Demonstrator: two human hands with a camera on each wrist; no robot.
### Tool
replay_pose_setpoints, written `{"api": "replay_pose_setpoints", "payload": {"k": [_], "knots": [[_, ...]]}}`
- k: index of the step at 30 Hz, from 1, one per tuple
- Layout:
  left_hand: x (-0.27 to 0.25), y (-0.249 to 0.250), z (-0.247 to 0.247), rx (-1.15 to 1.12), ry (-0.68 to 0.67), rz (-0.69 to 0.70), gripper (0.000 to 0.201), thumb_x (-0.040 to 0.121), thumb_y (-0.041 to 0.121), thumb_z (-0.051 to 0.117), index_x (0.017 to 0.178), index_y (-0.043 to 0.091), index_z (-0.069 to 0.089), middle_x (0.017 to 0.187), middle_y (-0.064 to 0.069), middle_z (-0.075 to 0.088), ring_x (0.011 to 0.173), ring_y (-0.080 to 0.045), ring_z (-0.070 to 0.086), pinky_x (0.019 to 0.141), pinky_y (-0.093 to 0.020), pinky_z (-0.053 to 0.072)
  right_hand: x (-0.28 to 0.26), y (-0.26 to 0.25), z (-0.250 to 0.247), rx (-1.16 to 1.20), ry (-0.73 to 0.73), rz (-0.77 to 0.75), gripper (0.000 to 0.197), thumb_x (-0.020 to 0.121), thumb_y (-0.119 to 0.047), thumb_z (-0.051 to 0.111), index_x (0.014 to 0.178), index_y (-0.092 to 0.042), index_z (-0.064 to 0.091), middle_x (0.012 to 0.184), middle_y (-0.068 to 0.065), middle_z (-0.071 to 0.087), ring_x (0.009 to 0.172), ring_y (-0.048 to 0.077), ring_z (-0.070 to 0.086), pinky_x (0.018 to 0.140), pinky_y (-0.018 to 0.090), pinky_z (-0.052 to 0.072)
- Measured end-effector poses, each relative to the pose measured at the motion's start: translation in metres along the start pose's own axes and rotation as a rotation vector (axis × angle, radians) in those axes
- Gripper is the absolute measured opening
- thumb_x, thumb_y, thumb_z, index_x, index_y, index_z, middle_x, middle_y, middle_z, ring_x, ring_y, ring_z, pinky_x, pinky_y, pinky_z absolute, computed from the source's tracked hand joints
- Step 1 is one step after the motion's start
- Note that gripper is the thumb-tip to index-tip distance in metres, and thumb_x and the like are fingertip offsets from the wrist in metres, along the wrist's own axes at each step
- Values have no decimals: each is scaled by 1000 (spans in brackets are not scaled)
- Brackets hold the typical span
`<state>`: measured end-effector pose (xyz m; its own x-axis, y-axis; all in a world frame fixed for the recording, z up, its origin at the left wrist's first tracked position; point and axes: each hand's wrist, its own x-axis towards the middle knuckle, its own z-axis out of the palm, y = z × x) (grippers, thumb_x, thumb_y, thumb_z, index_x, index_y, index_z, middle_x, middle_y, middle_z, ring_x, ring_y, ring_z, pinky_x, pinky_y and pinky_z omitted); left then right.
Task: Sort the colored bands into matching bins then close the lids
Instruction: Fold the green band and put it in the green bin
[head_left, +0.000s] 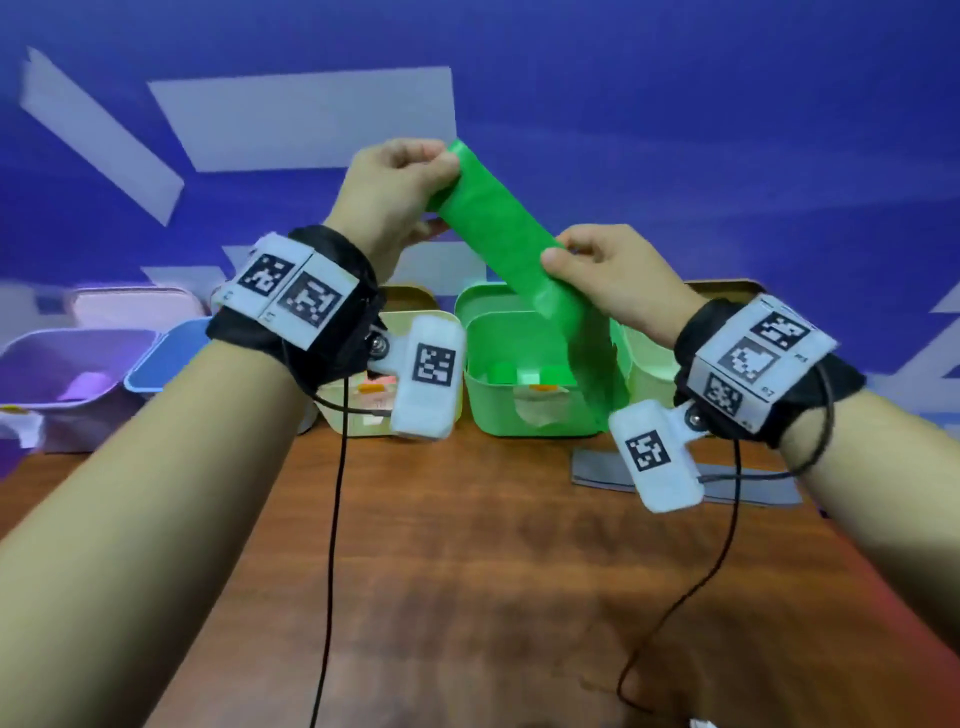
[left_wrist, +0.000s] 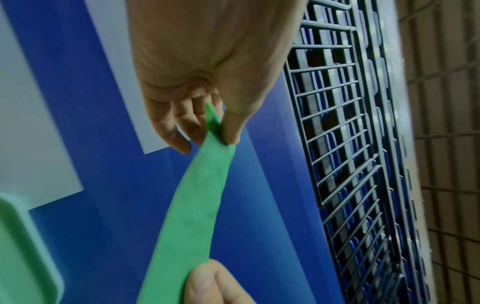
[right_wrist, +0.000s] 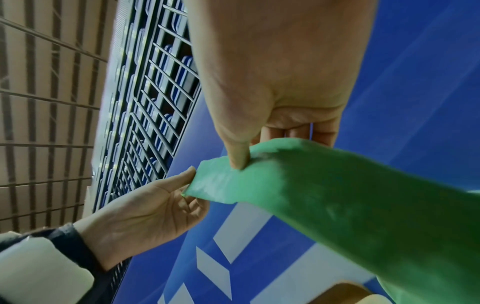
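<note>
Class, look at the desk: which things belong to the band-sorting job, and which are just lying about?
Belong to the job:
green band
green bin
left hand
right hand
purple bin
blue bin
yellow bin

Just lying about:
grey sheet
black cables

Blue wall behind a wooden table

The blue wall (head_left: 675, 130) bears pale grey shapes; the brown wooden table (head_left: 493, 571) fills the near view.

The bins stand in a row at the back of the table (head_left: 467, 545), and the band (head_left: 498, 234) hangs above the middle bin (head_left: 540, 395), held between the left hand (head_left: 395, 192) and right hand (head_left: 613, 270).
</note>
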<state>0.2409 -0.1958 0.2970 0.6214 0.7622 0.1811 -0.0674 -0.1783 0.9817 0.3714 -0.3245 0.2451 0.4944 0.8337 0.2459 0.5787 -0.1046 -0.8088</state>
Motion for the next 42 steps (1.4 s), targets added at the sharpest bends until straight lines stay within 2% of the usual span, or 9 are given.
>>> {"api": "replay_pose_setpoints", "payload": {"k": [4,8,10,16,19,26,33,38,42], "knots": [[2,38,-2,48,-29,123,11,94,9,52,89,16,59,77,2,58,60,2,58,56,-15,50,0,-26,-21,16,28,-73,15,92,-20,56,77,-22,59,75,10,58,69,12,49,68,27,38],[-5,67,0,124,-102,253,16,91,5,56,82,18,59,76,-1,55,68,-7,58,68,-24,55,-7,-49,-33,139,28,-180,8,93,-10,54,96,-13,61,68,-10,63,61,-5,52,59,7,38],[-10,80,3,165,-139,317,19,91,4,57,79,19,59,76,-1,55,72,-10,56,69,-26,54,-10,-55,-33,169,24,-208,14,92,-2,52,87,-12,60,54,-20,60,53,-10,52,55,5,39],[-12,104,5,281,-147,395,16,90,7,60,78,18,60,75,4,61,63,0,61,68,-26,57,-15,-60,-27,357,23,-154,21,94,-10,51,77,-17,59,66,-9,62,59,1,56,66,19,52],[-8,107,1,264,-126,377,17,90,9,60,75,18,60,66,9,62,60,0,61,64,-24,57,-19,-63,-25,377,33,-129,16,92,-11,55,80,-20,60,76,2,57,61,5,52,60,18,49],[-11,102,-8,291,-35,295,22,92,12,55,69,14,57,59,3,61,49,-4,62,51,-22,53,-17,-71,-24,410,149,-12,16,88,-13,62,74,-17,66,61,-2,63,54,9,54,52,21,44],[-34,86,-9,299,-209,354,12,90,14,57,80,17,63,78,-4,65,71,-11,64,73,-29,59,-15,-71,-25,521,69,131,14,91,-14,58,80,-9,66,54,-6,67,47,2,61,47,15,50],[-42,64,3,498,-91,570,22,80,22,57,93,11,71,85,-2,73,73,2,64,79,-26,55,-12,-73,-23,608,21,136,17,92,-14,55,79,-9,64,55,-5,66,48,5,60,50,17,52],[-49,46,7,679,-81,707,29,81,23,54,99,8,71,93,-3,74,85,-13,68,82,-27,51,-15,-73,-22,614,12,108,20,95,-14,51,81,-10,65,58,-4,66,51,6,60,52,18,51]]}}
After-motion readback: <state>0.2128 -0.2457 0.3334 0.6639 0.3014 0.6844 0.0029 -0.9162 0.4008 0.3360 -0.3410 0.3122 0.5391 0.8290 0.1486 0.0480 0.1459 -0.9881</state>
